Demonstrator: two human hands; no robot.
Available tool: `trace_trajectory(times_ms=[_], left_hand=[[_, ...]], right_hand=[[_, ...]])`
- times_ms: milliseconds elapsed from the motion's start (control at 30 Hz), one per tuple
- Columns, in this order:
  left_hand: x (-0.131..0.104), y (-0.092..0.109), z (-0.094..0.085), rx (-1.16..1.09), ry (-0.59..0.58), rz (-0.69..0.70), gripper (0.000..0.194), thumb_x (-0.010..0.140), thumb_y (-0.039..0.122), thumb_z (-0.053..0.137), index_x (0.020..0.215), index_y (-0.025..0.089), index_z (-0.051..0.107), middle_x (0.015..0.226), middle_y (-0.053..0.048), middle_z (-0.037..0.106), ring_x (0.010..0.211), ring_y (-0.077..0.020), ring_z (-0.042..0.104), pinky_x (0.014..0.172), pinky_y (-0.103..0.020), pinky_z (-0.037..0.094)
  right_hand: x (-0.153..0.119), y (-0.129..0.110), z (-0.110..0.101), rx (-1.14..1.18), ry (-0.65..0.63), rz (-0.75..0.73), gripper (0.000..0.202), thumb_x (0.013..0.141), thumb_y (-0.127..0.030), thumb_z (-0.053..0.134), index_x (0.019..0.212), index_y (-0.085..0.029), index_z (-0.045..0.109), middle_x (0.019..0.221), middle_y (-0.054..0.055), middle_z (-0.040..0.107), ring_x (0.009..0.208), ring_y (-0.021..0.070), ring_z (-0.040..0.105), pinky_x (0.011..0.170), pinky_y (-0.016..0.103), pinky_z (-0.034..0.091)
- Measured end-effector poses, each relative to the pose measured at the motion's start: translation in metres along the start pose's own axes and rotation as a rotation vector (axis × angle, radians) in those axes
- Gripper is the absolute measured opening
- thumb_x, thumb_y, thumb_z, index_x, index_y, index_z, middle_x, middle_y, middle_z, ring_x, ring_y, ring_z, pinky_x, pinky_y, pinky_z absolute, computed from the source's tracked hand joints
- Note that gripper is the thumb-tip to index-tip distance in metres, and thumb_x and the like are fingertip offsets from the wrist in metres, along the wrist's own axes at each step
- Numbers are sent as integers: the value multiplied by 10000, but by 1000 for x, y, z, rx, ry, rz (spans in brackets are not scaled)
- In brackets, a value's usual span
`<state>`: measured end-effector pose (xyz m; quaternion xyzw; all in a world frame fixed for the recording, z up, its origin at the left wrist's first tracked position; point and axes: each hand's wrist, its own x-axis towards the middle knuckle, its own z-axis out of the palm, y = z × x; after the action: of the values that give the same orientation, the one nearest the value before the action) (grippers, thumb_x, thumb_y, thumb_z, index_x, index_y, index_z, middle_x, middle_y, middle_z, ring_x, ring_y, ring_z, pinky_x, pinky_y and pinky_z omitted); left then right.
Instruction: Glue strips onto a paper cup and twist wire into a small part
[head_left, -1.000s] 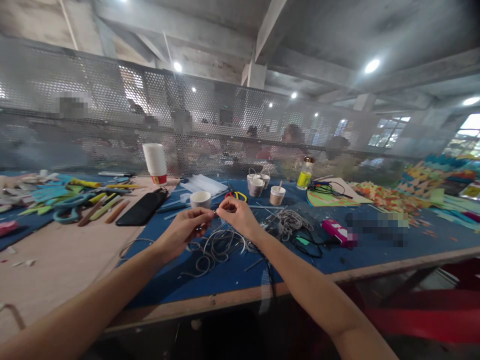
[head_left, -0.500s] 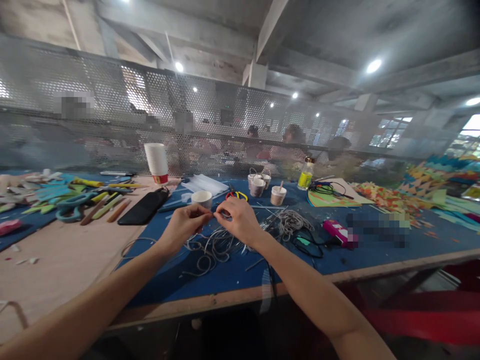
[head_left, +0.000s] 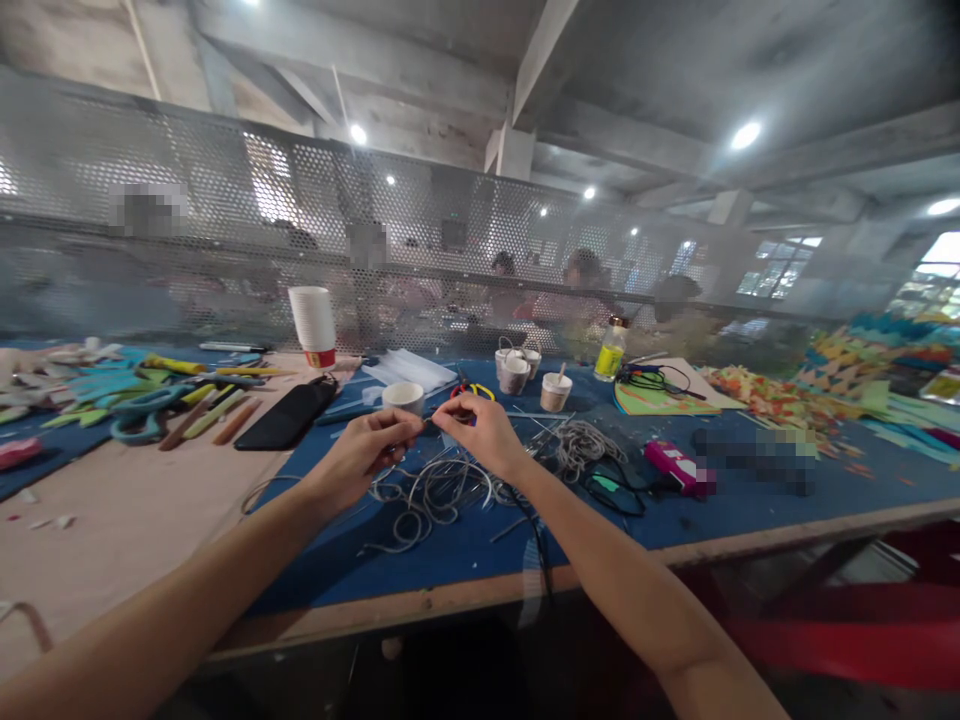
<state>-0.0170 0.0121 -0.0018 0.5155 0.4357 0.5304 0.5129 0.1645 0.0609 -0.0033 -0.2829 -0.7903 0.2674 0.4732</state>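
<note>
Fingers pinched on both hands; tips have parted slightly.
Tiny dark piece [head_left: 428, 423], ID unclear, now shows between left hand [head_left: 358, 448] and right hand [head_left: 484, 435], near-right of white cup [head_left: 403, 398]. Grey cord bundle [head_left: 585, 448] farther right.

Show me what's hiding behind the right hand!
A curved yellow handle peeks out behind the right hand, with a bit of red. The hand covers the rest, so I can't see that.
</note>
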Motion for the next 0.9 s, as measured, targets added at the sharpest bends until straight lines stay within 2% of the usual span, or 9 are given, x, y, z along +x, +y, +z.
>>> trace_trajectory(times_ms=[233, 400, 667, 900], left_hand=[[4, -6, -5, -105, -20, -73, 210, 679, 311, 790, 756, 148, 681, 629, 36, 549, 465, -31, 415, 401, -139, 252], [5, -8, -3, -119, -11, -48, 209, 671, 290, 800, 755, 143, 676, 639, 28, 558, 488, -40, 439, 427, -141, 304], [2, -11, 1, 145, 64, 186, 185, 732, 310, 735, 722, 150, 642, 590, 18, 578, 484, -83, 469, 451, -194, 351], [1, -10, 0, 363, 89, 202, 220, 743, 352, 709, 780, 144, 645, 530, 31, 557, 456, -96, 468, 423, -203, 309]], right_hand=[[-4, -1, 1, -117, 0, -105, 124, 872, -288, 608, 897, -195, 688, 866, 32, 649, 754, 129, 594, 706, 236, 487], [-6, -2, 3, -290, 31, -195, 119, 897, -287, 586, 902, -204, 672, 801, 31, 613, 770, 152, 569, 748, 271, 460], [-10, -1, 6, -597, 25, -311, 130, 919, -276, 565, 847, -192, 633, 839, 50, 626, 823, 179, 554, 786, 315, 387], [-11, -4, 6, -673, -3, -377, 130, 929, -254, 543, 873, -179, 633, 870, 56, 628, 842, 176, 545, 803, 320, 370]])
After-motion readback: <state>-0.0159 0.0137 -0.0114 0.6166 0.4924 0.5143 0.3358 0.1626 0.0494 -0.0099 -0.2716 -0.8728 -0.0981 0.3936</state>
